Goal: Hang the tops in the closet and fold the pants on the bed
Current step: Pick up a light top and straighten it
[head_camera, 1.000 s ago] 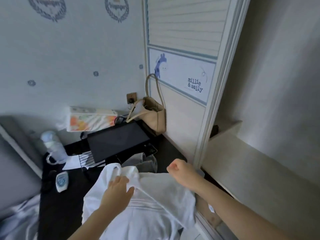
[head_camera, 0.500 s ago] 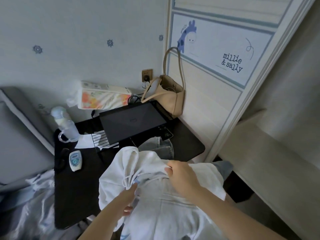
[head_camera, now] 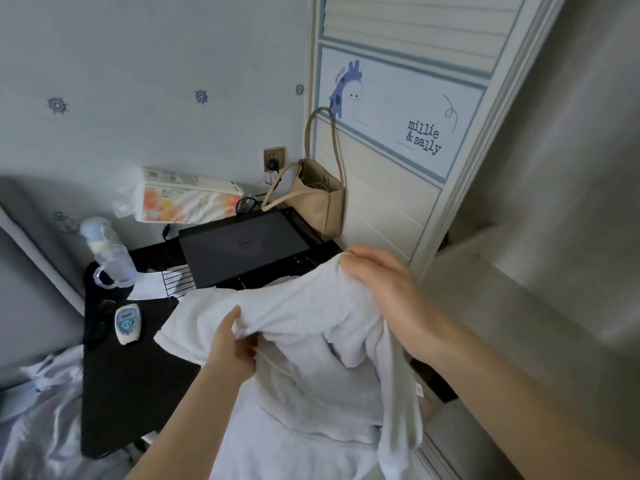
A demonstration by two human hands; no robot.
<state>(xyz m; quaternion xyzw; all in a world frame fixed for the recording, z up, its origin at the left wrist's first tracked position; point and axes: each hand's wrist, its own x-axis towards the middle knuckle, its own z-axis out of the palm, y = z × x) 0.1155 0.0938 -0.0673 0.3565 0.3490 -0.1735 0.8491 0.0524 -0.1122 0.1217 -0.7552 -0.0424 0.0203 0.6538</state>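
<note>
Both hands have a grip on the white top [head_camera: 311,341], held up in front of the person over the near edge of the black desk [head_camera: 131,393]. Right hand [head_camera: 384,292] is clenched around a bunched fold at the garment's highest point, knuckles up, close to the closet door [head_camera: 398,133]. Left hand [head_camera: 232,344] sits lower and nearer the body, thumb on top and fingers tucked under a fold, pinching the cloth from below.

From the right hand the top falls away down and towards the person, one long part, perhaps a sleeve, hanging off the right side. Its long axis runs roughly from the raised right fist down towards the bottom of the view. The closet opening [head_camera: 554,237] lies to the right, so the right hand is the nearer one to it; I'd judge that the hanging turns on swinging the garment that way, the left hand following. No hanger is visible, and I cannot tell whether one is inside the cloth.

Behind the top on the desk sit a closed laptop [head_camera: 242,251], a tissue pack [head_camera: 187,199], a bottle [head_camera: 107,251] and a beige bag [head_camera: 318,199]. Grey bedding [head_camera: 41,427] lies at lower left.
</note>
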